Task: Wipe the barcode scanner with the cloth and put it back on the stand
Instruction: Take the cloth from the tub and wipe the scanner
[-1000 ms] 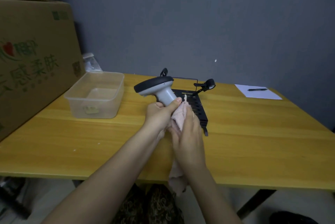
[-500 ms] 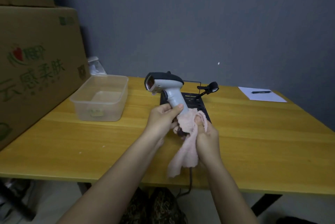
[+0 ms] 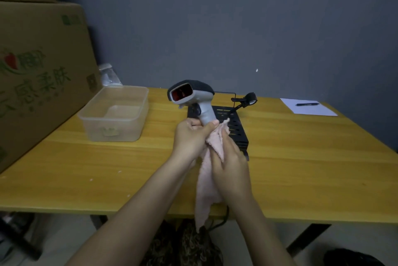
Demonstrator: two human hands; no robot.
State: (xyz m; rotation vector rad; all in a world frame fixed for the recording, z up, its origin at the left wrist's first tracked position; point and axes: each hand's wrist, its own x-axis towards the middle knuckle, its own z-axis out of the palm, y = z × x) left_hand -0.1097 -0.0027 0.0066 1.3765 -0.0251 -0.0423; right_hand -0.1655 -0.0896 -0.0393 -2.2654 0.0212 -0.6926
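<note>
Change: since half a second ago the barcode scanner (image 3: 192, 98) has turned so its red window faces more toward the camera, and the right hand (image 3: 230, 163) has slid the cloth (image 3: 208, 171) up against the lower handle.
Left hand: the left hand (image 3: 190, 138) is wrapped round the bottom of the scanner's grey handle, thumb pressed across it, fingers curled behind.
Right hand: closed round the pink cloth, pressing it against the handle just beside the left thumb; the cloth's tail hangs below the hand, past the table edge.
Scanner: upright, held above and beyond both hands, off its stand.
Stand: the black stand (image 3: 235, 130) lies flat on the table just past the right hand, its thin arm and ring holder (image 3: 249, 98) rising farther back.
Surface: a yellow wooden table (image 3: 301, 158); a clear plastic tub (image 3: 116, 112) sits well to the left of the left hand, a paper sheet (image 3: 308, 107) with a pen (image 3: 307, 104) well off to the right of the right hand.
Room: a grey wall behind, a large printed cardboard box (image 3: 38, 76) far left.
Hard to tell: the handle's base and the right fingertips are buried in cloth; the stand's near-left corner is hidden by the hands; a dark cable (image 3: 221, 218) below the table edge is mostly out of sight.
</note>
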